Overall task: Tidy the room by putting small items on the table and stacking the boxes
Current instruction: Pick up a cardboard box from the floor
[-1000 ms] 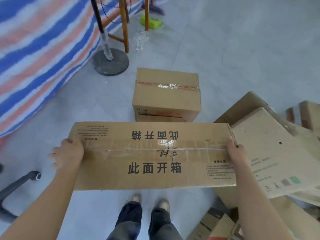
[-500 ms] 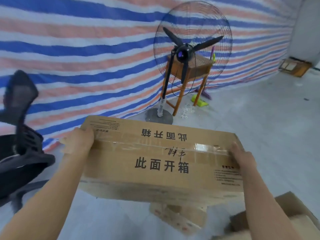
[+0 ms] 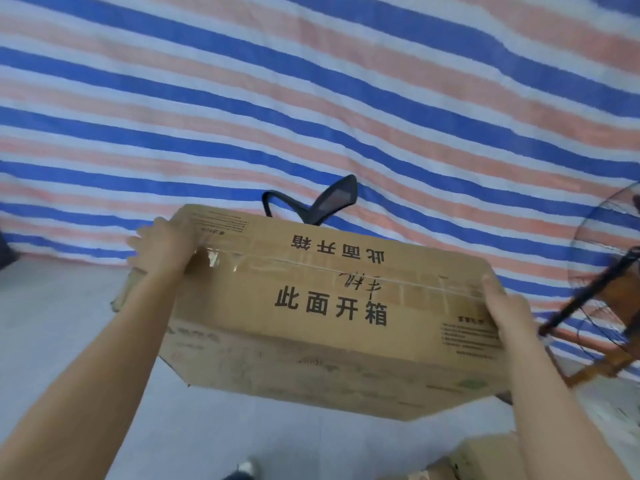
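Observation:
A long taped cardboard box (image 3: 329, 306) with black printed characters on top hangs in the air in front of me, tilted down to the right. My left hand (image 3: 162, 249) grips its left end, fingers curled over the far edge. My right hand (image 3: 505, 310) grips the right end, thumb on top. Another cardboard box (image 3: 491, 455) lies on the floor at the bottom right, only partly in view.
A blue, white and pink striped tarp (image 3: 311, 98) fills the background. A black office chair (image 3: 332, 202) pokes up behind the carried box. A standing fan (image 3: 609, 289) and a wooden stool (image 3: 602, 365) are at the right edge. A cardboard edge (image 3: 123, 289) shows behind my left forearm.
I have turned left and looked up with the box in both hands. The fan slid from centre to the right edge, and the chair now sits behind the box. The floor boxes dropped from view.

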A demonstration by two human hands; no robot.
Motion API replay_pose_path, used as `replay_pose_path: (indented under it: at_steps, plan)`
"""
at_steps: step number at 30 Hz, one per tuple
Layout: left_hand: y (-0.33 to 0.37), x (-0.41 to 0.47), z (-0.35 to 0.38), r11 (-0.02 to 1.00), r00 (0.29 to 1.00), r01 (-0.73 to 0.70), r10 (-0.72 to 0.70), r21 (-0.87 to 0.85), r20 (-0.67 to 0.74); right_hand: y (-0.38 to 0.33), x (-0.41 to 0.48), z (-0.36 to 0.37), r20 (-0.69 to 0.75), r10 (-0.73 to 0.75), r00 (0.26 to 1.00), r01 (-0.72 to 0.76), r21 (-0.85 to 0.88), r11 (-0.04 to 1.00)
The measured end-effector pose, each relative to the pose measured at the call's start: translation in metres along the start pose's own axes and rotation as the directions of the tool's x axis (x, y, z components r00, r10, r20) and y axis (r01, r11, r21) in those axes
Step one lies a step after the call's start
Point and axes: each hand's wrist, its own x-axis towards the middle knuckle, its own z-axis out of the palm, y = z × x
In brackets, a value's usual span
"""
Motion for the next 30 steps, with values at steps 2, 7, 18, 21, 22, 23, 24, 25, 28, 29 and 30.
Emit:
replay_pose_path:
  at_steps: [2,7,18,21,22,23,24,25,28,29,30]
  plan:
    - [-0.033,-0.003,-0.042,0.996,0.992,0.084,-0.085,-0.011,-0.096,-0.026,-0.014,0.024,0.093,-0.079,0.993,0.081,-0.023,0.996]
    - [-0.12,-0.007,-0.134,0.959,0.927,0.284,-0.276,-0.006,-0.254,-0.085,-0.065,0.1,0.339,-0.211,0.917,0.221,0.01,0.975]
    - [-0.301,-0.01,-0.319,0.787,0.631,0.59,-0.59,-0.182,-0.503,-0.212,-0.264,0.277,0.705,-0.421,0.57,0.586,0.01,0.811]
    - [-0.35,-0.005,-0.37,0.743,0.544,0.621,-0.637,-0.248,-0.546,-0.25,-0.334,0.327,0.75,-0.456,0.479,0.647,0.05,0.761]
    - [-0.366,-0.003,-0.385,0.731,0.519,0.629,-0.648,-0.265,-0.557,-0.261,-0.358,0.342,0.758,-0.469,0.453,0.666,0.061,0.743]
    - [-0.38,-0.002,-0.4,0.72,0.495,0.634,-0.658,-0.281,-0.567,-0.271,-0.382,0.356,0.765,-0.473,0.437,0.681,0.063,0.73]
    - [-0.393,0.0,-0.414,0.712,0.473,0.636,-0.664,-0.298,-0.579,-0.281,-0.405,0.37,0.763,-0.493,0.418,0.699,0.077,0.711]
    - [-0.406,0.0,-0.428,0.706,0.452,0.634,-0.669,-0.314,-0.59,-0.291,-0.427,0.381,0.759,-0.509,0.406,0.717,0.081,0.692]
    - [-0.442,0.002,-0.467,0.688,0.38,0.616,-0.687,-0.384,-0.619,-0.318,-0.492,0.417,0.764,-0.548,0.342,0.745,0.134,0.653]
    - [-0.453,0.002,-0.477,0.682,0.358,0.609,-0.692,-0.405,-0.627,-0.327,-0.512,0.427,0.76,-0.561,0.328,0.75,0.152,0.644]
    - [-0.462,0.002,-0.486,0.678,0.337,0.599,-0.696,-0.426,-0.634,-0.335,-0.53,0.44,0.759,-0.573,0.309,0.757,0.169,0.631]
